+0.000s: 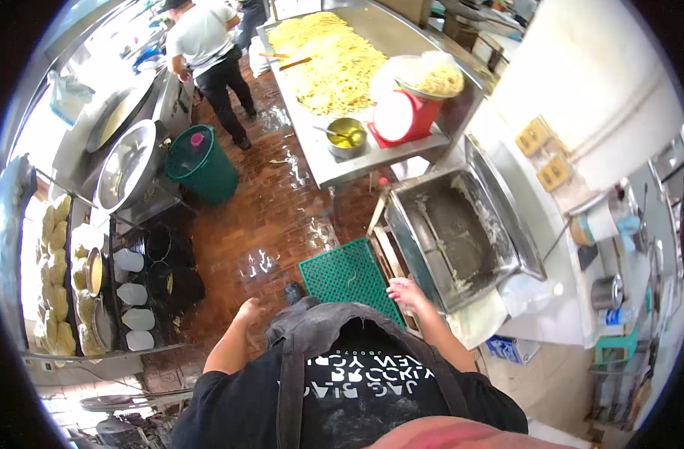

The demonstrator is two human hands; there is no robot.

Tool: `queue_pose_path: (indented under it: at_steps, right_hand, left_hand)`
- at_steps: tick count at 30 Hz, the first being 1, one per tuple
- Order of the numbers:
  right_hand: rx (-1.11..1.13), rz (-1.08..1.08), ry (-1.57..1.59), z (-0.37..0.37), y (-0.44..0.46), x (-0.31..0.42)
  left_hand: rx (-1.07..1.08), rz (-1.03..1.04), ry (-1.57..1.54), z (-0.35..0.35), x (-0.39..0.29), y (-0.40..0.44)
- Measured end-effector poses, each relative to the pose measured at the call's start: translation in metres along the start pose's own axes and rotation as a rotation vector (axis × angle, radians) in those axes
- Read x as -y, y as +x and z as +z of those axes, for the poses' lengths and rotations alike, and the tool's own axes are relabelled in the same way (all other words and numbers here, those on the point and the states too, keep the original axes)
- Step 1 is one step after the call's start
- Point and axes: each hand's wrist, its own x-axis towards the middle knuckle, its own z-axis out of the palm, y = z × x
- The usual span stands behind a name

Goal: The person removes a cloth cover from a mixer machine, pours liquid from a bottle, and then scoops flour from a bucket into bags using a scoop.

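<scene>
My left hand (247,309) hangs at my side over the brown tiled floor (233,247), holding nothing that I can see; its fingers show only in part and look loose. My right hand (408,294) has its fingers apart and is nearest to the slatted frame (390,266) beside a metal mixing trough (461,239). Whether the fingertips touch the frame I cannot tell. Pale dough residue clings to the trough's inner walls, and its metal lid (504,202) stands raised. A green perforated mat (349,278) lies on the floor before me.
Ahead stands a steel table (357,168) with yellow noodles (330,63), a bowl of yellow liquid (347,138) and a red scale (405,120). A green bin (203,168), a large metal basin (128,166) and a rack of noodle bundles (55,277) line the left. Another person (207,52) walks ahead.
</scene>
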Motion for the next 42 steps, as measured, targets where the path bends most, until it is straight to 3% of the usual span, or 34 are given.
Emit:
queue_pose_path:
  at_steps: [3,5,6,8,10,12,14,15,17,19,20,25,29,31,32,33,34,35,36,37,38,40,42]
  right_hand:
    - [0.095,0.043,-0.085,0.055,0.047,0.054]
    - [0.218,-0.012,-0.186,0.105,0.078,0.098]
    - [0.277,-0.04,-0.233,0.13,0.099,0.115]
    - [0.357,-0.106,-0.396,0.179,0.147,0.144]
    - [0.427,-0.226,-0.574,0.224,0.197,0.173]
    - [0.403,-0.191,-0.597,0.259,0.243,0.196]
    - [0.41,-0.177,-0.62,0.295,0.269,0.24]
    - [0.438,-0.237,-0.685,0.304,0.289,0.252]
    - [0.398,-0.278,-0.681,0.329,0.313,0.281]
    - [0.37,-0.259,-0.692,0.344,0.335,0.311]
    - [0.371,-0.228,-0.694,0.35,0.347,0.328]
    - [0.37,-0.203,-0.734,0.369,0.429,0.407]
    - [0.589,-0.24,-0.798,0.435,0.524,0.491]
    - [0.79,-0.411,-1.019,0.494,0.56,0.547]
    - [0.861,-0.505,-1.117,0.536,0.557,0.585]
    - [0.95,-0.546,-1.147,0.574,0.561,0.614]
    - [1.035,-0.586,-1.175,0.612,0.562,0.639]
    - [1.091,-0.674,-1.23,0.65,0.553,0.668]
    - [1.146,-0.76,-1.286,0.685,0.544,0.693]
    - [1.181,-1.014,-1.279,0.719,0.545,0.711]
    - [1.205,-1.265,-1.255,0.749,0.544,0.727]
    - [1.157,-1.589,-0.905,0.803,0.521,0.768]
    - [1.141,-1.78,-1.012,0.838,0.504,0.805]
  left_hand:
    - [-0.008,0.123,-0.195,-0.004,0.07,0.051]
    - [0.078,-0.176,-0.865,-0.018,0.076,0.045]
    - [-0.074,-0.009,-0.445,-0.014,0.082,0.047]
    - [-0.152,-0.087,-0.782,-0.027,0.104,0.059]
    - [-0.079,-0.063,-0.425,-0.057,0.122,0.079]
    - [-0.072,-0.149,-0.747,-0.096,0.107,0.066]
    - [-0.058,-0.217,-0.594,-0.12,0.152,0.122]
    - [-0.159,-0.041,-0.234,-0.148,0.139,0.12]
    - [-0.023,-0.237,-0.438,-0.203,0.119,0.138]
    - [-0.218,-0.075,-0.486,-0.233,0.142,0.208]
    - [-0.214,-0.168,-0.325,-0.289,0.081,0.18]
    - [-0.475,-0.015,-0.743,-0.385,0.045,0.239]
    - [-0.607,-0.084,-0.737,-0.409,0.046,0.258]
    - [-0.761,-0.191,-0.729,-0.373,0.091,0.289]
    - [-0.442,-0.181,-1.497,-0.381,0.066,0.251]
    - [-0.592,-0.262,-1.107,-0.372,0.031,0.236]
    - [-0.568,-0.284,-1.243,-0.344,0.046,0.247]
    - [-0.633,-0.351,-0.854,-0.318,0.047,0.247]
    - [-0.421,-0.514,-0.941,-0.323,0.013,0.223]
    - [-0.366,-0.478,-1.1,-0.302,0.012,0.227]
    - [-0.397,-0.604,-1.355,-0.273,0.01,0.241]
    - [-0.198,-0.649,-1.138,-0.271,-0.011,0.238]
    - [-0.225,-0.565,-1.156,-0.255,0.001,0.279]
